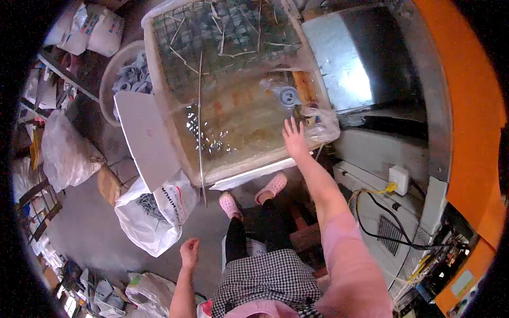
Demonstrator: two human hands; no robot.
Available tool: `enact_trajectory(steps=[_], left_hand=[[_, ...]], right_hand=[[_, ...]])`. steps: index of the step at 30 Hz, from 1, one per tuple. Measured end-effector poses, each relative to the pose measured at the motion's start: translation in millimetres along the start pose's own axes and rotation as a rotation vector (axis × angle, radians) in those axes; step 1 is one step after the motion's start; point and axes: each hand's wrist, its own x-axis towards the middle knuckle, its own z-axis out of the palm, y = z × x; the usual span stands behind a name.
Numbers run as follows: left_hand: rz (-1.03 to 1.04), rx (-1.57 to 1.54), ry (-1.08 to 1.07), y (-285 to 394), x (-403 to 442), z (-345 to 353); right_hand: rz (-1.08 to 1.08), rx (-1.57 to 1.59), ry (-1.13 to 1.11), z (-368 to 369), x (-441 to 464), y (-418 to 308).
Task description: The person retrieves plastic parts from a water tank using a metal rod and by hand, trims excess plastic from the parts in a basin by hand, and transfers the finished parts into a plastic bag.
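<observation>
My right hand (295,138) reaches over the near right corner of a large pale tub (154,58) of murky water. Its fingers are spread and hold nothing. Just beyond the fingertips is a grey round plastic part (289,96). A clear plastic bag (324,127) with small items lies on the rim, right beside this hand. My left hand (189,252) hangs low at my left side, away from the tub, with its fingers curled together and nothing visible in them. A white sack (175,204) with grey parts inside stands nearest to it.
A thin stick (200,116) lies across the tub, and green mesh (233,26) shows at its far end. At left are a round basket (108,87) of grey parts and a white board (146,140). An orange machine (477,106) and cables (389,233) are at right.
</observation>
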Motion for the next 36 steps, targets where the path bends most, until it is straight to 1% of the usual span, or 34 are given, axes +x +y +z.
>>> enact_trajectory(steps=[2,3,4,5,6,8,9,10,11,12,14,15,17,18,19,20,21,22,24,25,27,28,30,31,32,33,34,35,36], left_hand=[[0.015,0.071,0.033,30.3,11.6,11.1],[-0.003,0.072,0.035,33.2,20.4,19.1],[0.069,0.031,0.062,34.0,30.5,26.6],[0.145,-0.008,0.091,38.8,41.9,32.7],[0.134,-0.007,0.094,44.1,52.6,38.1],[0.144,0.035,0.122,64.5,74.5,49.5],[0.136,0.035,0.122,67.2,87.6,55.8],[0.205,0.003,0.120,68.9,101.1,61.4],[0.271,-0.029,0.118,69.8,114.0,67.5],[0.257,-0.029,0.118,79.1,123.4,71.3],[0.324,-0.050,0.146,108.8,138.7,74.7],[0.309,-0.051,0.146,115.6,151.1,78.9],[0.507,0.041,0.187,128.5,175.4,85.4],[0.475,0.064,0.175,143.7,182.5,87.3],[0.445,0.084,0.162,157.6,190.0,92.2],[0.505,0.105,0.184,163.0,202.0,101.1],[0.570,0.125,0.211,169.6,213.0,109.1],[0.614,0.141,0.232,181.4,222.2,116.8],[0.712,0.148,0.255,207.8,242.6,130.0],[0.762,0.142,0.251,220.3,252.5,134.4],[0.799,0.276,0.314,249.0,271.0,139.6],[0.800,0.278,0.323,262.3,280.6,139.3],[0.973,0.434,0.368,282.0,295.5,135.7],[0.970,0.436,0.373,280.0,305.8,134.5],[0.954,0.344,0.204,272.3,317.5,133.6],[0.933,0.254,0.036,269.4,320.3,127.5],[0.934,0.257,0.038,263.9,319.9,124.1],[0.979,0.335,0.047,255.4,316.3,122.5],[1.022,0.414,0.055,249.1,308.4,121.4]], right_hand=[[0.016,-0.016,0.006,5.3,21.3,1.6],[0.037,0.060,0.002,11.2,30.1,2.3],[0.022,0.069,-0.006,24.4,39.1,0.8],[0.079,0.151,0.023,39.2,49.2,-1.4],[0.139,0.231,0.053,53.1,60.0,-4.0],[0.152,0.215,0.042,58.9,83.4,-6.9],[0.284,0.405,0.062,56.6,96.3,-10.6],[0.418,0.595,0.082,60.0,110.4,-13.3],[0.617,0.817,0.109,65.3,128.9,-14.8],[0.610,0.819,0.097,83.3,149.8,-14.1],[1.095,1.028,0.164,123.9,182.8,-6.4],[1.090,1.027,0.150,139.1,187.5,-2.4],[0.784,1.078,0.076,162.4,192.7,0.4],[0.783,1.076,0.054,164.5,194.8,-4.0],[0.710,1.100,-0.075,157.8,196.2,-6.6],[0.638,1.119,-0.199,155.3,195.8,-10.6],[0.622,1.137,0.012,170.8,191.2,-23.9],[0.618,1.136,0.007,156.0,186.7,-32.4],[0.505,1.220,0.110,96.6,166.9,-48.7],[0.499,1.224,0.108,78.0,158.3,-56.8],[0.287,1.125,0.205,48.2,146.6,-71.1],[0.280,1.128,0.212,40.0,143.5,-78.9],[0.006,0.970,0.347,24.9,134.5,-93.0],[-0.089,0.981,0.366,18.2,127.8,-97.0],[-0.093,0.984,0.368,11.9,122.2,-95.9],[-0.069,1.320,0.295,4.7,117.0,-92.9],[-0.041,1.650,0.209,1.8,114.2,-87.8],[0.122,1.806,0.130,5.6,113.2,-81.9],[0.120,1.808,0.129,6.8,114.8,-73.9]])
